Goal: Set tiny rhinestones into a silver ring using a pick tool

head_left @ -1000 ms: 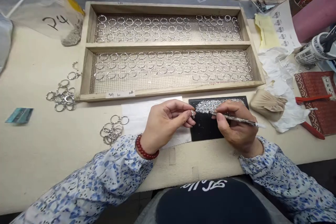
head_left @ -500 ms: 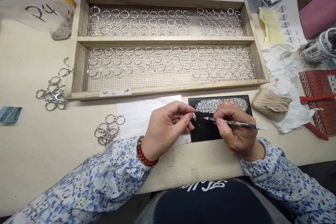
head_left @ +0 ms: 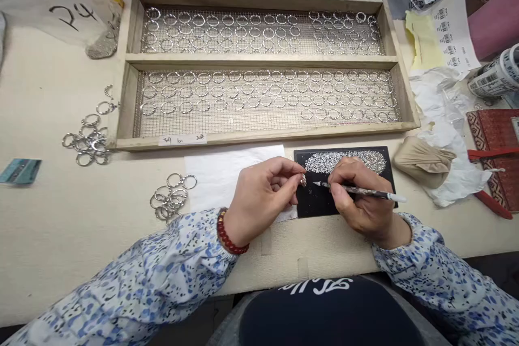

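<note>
My left hand (head_left: 265, 194) pinches a silver ring (head_left: 303, 179) between thumb and fingers at the left edge of a black board (head_left: 320, 205); most of the ring is hidden by the fingertips. My right hand (head_left: 363, 197) is closed round a pencil-like tool (head_left: 368, 191) with a dark patterned shaft, held like a pen. Its pale pointed tip lies a little right of the ring, apart from it. Behind the tip, small sparkling stones (head_left: 328, 162) are spread along the far part of the board. A white paper sheet (head_left: 219, 173) lies under my left hand.
A two-part wooden tray (head_left: 259, 58) with a mesh floor holds many silver rings in rows. Loose ring piles (head_left: 170, 197) lie at the left. To the right are a beige cloth bundle (head_left: 424, 161), crumpled white tissue (head_left: 440, 105) and red-handled pliers (head_left: 492, 204).
The whole view has shifted slightly, so the tray and table things appear a little further right. The ring and the tool tip are slightly closer together. Both hands keep their grips.
</note>
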Motion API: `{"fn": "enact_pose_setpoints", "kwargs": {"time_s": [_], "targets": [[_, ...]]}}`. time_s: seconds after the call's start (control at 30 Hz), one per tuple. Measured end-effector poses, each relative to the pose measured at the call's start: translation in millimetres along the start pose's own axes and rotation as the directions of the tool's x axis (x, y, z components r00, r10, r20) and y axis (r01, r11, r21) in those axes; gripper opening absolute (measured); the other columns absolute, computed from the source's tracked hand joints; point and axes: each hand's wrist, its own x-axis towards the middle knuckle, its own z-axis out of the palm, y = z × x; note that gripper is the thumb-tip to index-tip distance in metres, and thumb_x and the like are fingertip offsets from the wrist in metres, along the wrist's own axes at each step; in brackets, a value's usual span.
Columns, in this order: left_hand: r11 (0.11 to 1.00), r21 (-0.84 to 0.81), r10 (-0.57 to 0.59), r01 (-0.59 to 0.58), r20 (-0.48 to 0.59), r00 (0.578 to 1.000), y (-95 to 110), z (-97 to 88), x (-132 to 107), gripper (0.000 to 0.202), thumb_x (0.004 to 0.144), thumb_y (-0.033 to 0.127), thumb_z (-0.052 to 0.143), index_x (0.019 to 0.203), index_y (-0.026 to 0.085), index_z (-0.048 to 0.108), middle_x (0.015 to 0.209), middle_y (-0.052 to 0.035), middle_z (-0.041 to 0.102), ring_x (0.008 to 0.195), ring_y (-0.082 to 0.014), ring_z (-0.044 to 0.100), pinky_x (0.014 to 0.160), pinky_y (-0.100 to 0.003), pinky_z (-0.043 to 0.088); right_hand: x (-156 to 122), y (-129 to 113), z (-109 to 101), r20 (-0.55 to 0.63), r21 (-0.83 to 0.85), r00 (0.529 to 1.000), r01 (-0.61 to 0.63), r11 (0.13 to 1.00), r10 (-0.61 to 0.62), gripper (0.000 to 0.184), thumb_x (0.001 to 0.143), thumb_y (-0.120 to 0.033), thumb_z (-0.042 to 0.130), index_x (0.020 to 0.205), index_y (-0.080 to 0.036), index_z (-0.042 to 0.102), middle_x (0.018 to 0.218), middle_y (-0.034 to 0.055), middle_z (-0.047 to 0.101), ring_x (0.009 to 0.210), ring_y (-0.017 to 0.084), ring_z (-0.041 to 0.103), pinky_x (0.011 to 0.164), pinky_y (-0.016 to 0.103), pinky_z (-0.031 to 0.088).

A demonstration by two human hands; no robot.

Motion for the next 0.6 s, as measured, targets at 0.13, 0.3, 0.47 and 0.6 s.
{"fn": "enact_pose_setpoints", "kwargs": {"time_s": [0.13, 0.3, 0.47, 0.6], "targets": [[1.000, 0.019, -0.011, 0.011, -0.009, 1.000, 3.8, 0.1, 0.8, 0.012, 0.083, 0.019, 0.067, 0.089, 0.009, 0.070, 0.069, -0.0037, 0.069, 0.045, -0.0078, 0.063, 0.041, -0.015, 0.052, 1.0, -0.4, -0.5, -0.001, 0.012, 1.000, 0.021, 1.000, -0.021, 0.013, 0.081, -0.006, 0.054, 0.080, -0.019, 0.052, 0.069, 0.0002, 0.054, 0.064, 0.014, 0.049, 0.063, 0.035, 0.040], [1.000, 0.022, -0.013, 0.013, -0.016, 1.000, 3.5, -0.3, -0.6, 0.013, 0.083, 0.020, 0.067, 0.088, 0.009, 0.070, 0.069, -0.0039, 0.069, 0.044, -0.0080, 0.063, 0.040, -0.015, 0.051, 1.7, 0.4, -0.3, 0.000, 0.019, 1.000, 0.025, 0.999, -0.025, 0.013, 0.081, -0.005, 0.054, 0.080, -0.018, 0.052, 0.069, 0.0007, 0.055, 0.064, 0.014, 0.050, 0.063, 0.035, 0.040], [1.000, 0.012, -0.025, 0.025, -0.015, 1.000, 2.2, -0.1, -0.4, 0.012, 0.082, 0.018, 0.067, 0.087, 0.009, 0.070, 0.068, -0.0034, 0.069, 0.043, -0.0075, 0.062, 0.040, -0.015, 0.052, -0.2, 1.1, -0.7, -0.050, 0.081, 0.999, 0.008, 0.997, -0.003, 0.013, 0.081, -0.005, 0.055, 0.081, -0.018, 0.055, 0.072, 0.0017, 0.057, 0.068, 0.015, 0.054, 0.065, 0.037, 0.043], [0.999, 0.005, -0.043, 0.044, -0.013, 0.999, 4.0, 0.4, 1.0, 0.013, 0.082, 0.019, 0.067, 0.088, 0.008, 0.070, 0.067, -0.0029, 0.068, 0.043, -0.0076, 0.062, 0.040, -0.014, 0.052, -0.8, -1.5, -0.6, -0.145, 0.165, 0.989, 0.013, 0.986, 0.012, 0.016, 0.080, -0.003, 0.058, 0.086, -0.018, 0.060, 0.076, 0.0026, 0.060, 0.072, 0.017, 0.058, 0.066, 0.037, 0.047]]}}
